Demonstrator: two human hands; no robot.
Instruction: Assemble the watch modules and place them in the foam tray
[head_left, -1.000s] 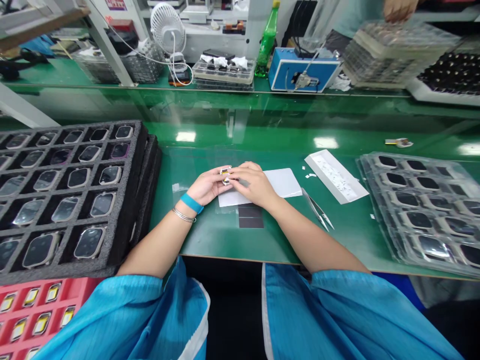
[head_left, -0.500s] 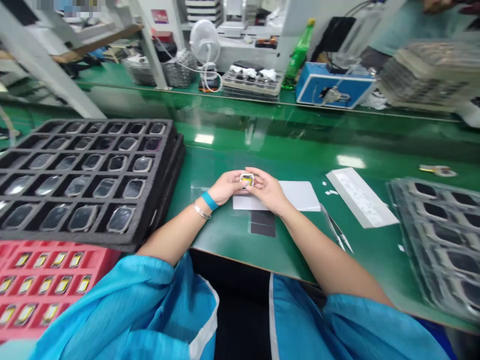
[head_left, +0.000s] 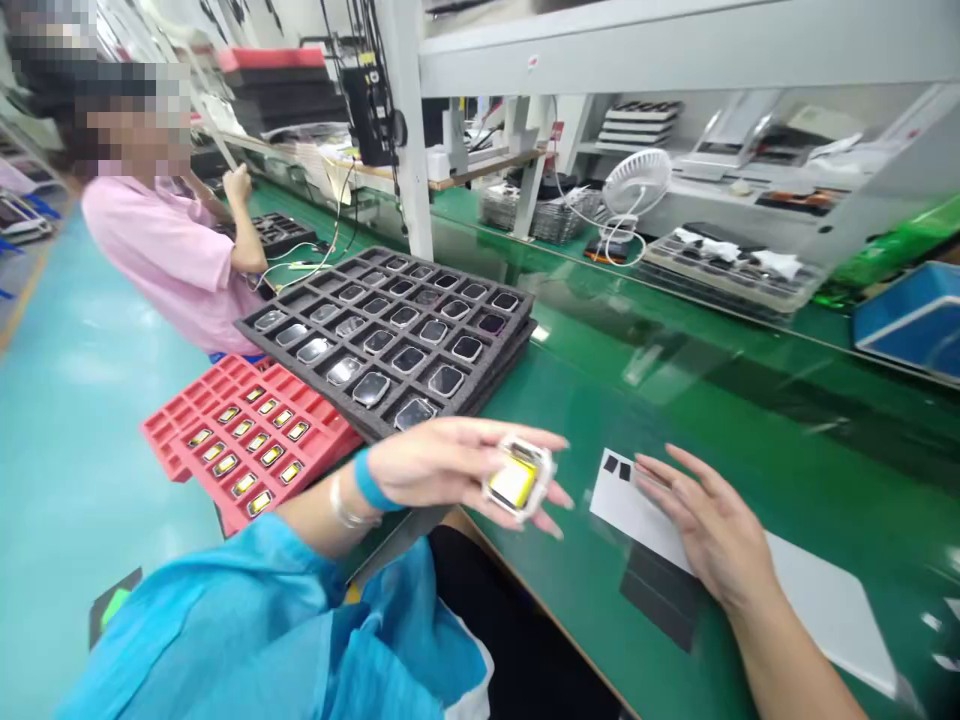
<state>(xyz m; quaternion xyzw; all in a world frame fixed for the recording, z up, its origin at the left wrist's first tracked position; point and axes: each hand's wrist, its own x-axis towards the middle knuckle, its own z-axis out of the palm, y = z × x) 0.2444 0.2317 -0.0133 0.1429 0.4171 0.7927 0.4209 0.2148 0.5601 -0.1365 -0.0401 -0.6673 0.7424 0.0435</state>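
My left hand (head_left: 431,465) grips a smartwatch case (head_left: 519,482) between thumb and fingers, with a yellow-edged white block showing in its open back. It is held in the air near the bench edge, to the right of the red tray (head_left: 334,430), which carries similar yellow-and-white pieces in its slots. With fingers stretched out, my right hand (head_left: 712,530) hovers at a white sheet (head_left: 817,600) and holds nothing. Two small black pieces (head_left: 618,468) lie on the sheet's left end. A dark grey strip (head_left: 660,600) rests beside the sheet.
Behind my left hand, stacked black foam trays (head_left: 517,340) hold rows of watch cases. A co-worker in a pink shirt (head_left: 165,240) is at the far left. A white fan (head_left: 637,185), a clear tray (head_left: 731,265) and a blue box (head_left: 907,320) stand along the back.
My hands have parted. My left hand has carried the watch case left and nearer, while my right hand has let go and opened. The view has turned left, bringing the co-worker into sight.
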